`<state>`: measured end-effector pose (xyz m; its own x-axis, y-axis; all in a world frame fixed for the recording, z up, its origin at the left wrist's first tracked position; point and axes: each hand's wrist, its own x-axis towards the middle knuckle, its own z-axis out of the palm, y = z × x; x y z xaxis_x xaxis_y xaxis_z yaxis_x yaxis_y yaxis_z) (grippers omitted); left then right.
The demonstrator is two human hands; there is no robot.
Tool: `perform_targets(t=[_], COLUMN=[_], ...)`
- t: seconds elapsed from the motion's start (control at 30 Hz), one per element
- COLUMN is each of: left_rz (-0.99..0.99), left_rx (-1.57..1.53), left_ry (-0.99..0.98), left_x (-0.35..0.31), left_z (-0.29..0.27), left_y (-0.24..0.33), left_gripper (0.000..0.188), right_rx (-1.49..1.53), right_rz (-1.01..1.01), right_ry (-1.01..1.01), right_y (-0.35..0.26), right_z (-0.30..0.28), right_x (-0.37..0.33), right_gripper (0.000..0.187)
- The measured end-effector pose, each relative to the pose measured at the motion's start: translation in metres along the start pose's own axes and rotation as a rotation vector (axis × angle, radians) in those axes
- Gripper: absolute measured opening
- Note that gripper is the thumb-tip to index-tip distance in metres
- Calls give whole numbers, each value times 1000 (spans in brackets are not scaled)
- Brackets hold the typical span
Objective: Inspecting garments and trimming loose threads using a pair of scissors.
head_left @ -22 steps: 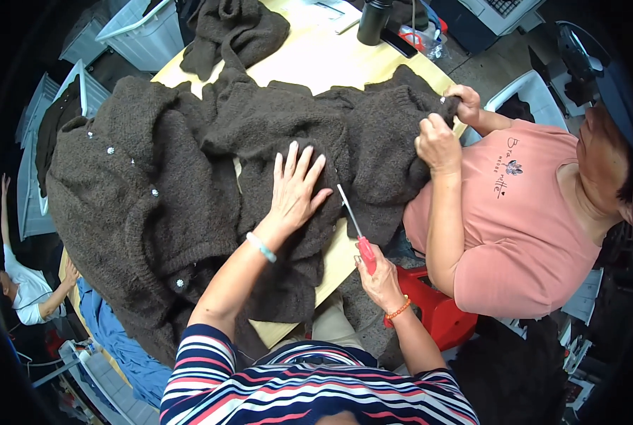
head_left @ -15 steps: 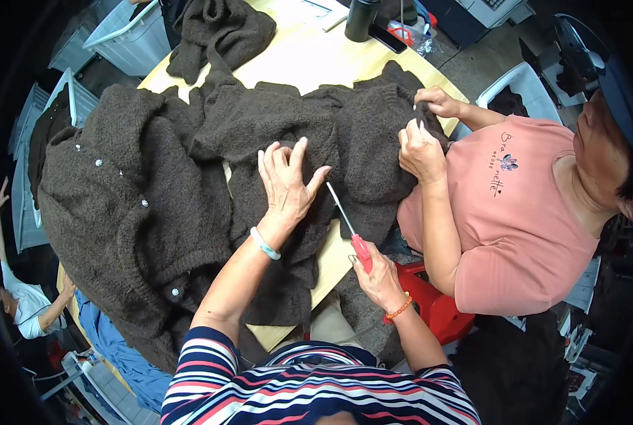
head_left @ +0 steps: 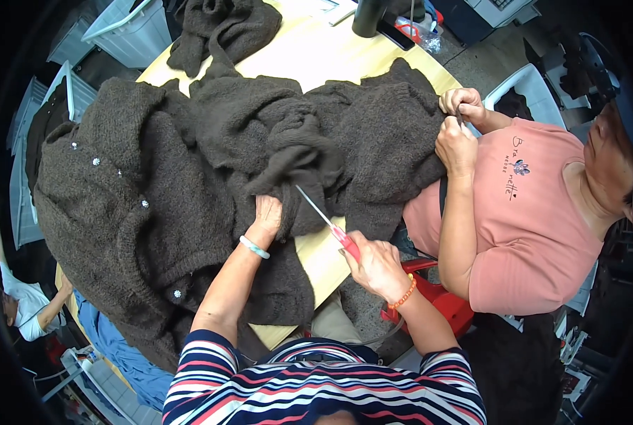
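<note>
My left hand (head_left: 267, 214) reaches into the bunched folds of a dark brown knit garment (head_left: 274, 127) in front of me. The cloth covers its fingers, so their grip is hidden. My right hand (head_left: 379, 270) is closed around a tool with a red handle and a long thin metal shaft (head_left: 315, 205); its exact kind is unclear. The shaft points up and left, its tip at the folds near my left hand. A dark brown knit cardigan (head_left: 90, 212) with sparkling round buttons is heaped on the left.
At the right, a co-worker in a pink shirt (head_left: 536, 248) pinches the edge of brown knit (head_left: 394, 134). A dark cylinder (head_left: 368, 18) and a phone (head_left: 396, 34) are at the table's (head_left: 316, 57) far side. White bins (head_left: 129, 39) and a red stool (head_left: 437, 304) stand around.
My left hand has gone from lying spread on top of the knit to being under its folds, which are now bunched up. The tool has shifted slightly left. The co-worker's hands moved right.
</note>
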<state>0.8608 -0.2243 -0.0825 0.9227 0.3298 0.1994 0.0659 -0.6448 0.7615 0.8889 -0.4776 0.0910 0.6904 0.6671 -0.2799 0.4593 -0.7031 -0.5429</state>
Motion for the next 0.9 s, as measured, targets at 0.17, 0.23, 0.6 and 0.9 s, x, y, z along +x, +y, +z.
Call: perform_targets(t=[0.17, 0.23, 0.6, 0.9], left_rz=[49, 220, 564, 457], left_rx=[234, 452, 353, 215], left_ry=[-129, -13, -668, -268], left_x=[12, 27, 1, -38], left_z=[-33, -65, -18, -20], left_y=[12, 57, 110, 89], left_gripper=[62, 62, 48, 41], right_rx=[-20, 84, -166, -74], right_rz=[-56, -84, 435, 205], right_ry=[-13, 35, -104, 73], right_y=[-10, 6, 40, 36], right_z=[-16, -22, 0, -11], right_x=[10, -6, -89, -117], right_gripper=[23, 28, 24, 34])
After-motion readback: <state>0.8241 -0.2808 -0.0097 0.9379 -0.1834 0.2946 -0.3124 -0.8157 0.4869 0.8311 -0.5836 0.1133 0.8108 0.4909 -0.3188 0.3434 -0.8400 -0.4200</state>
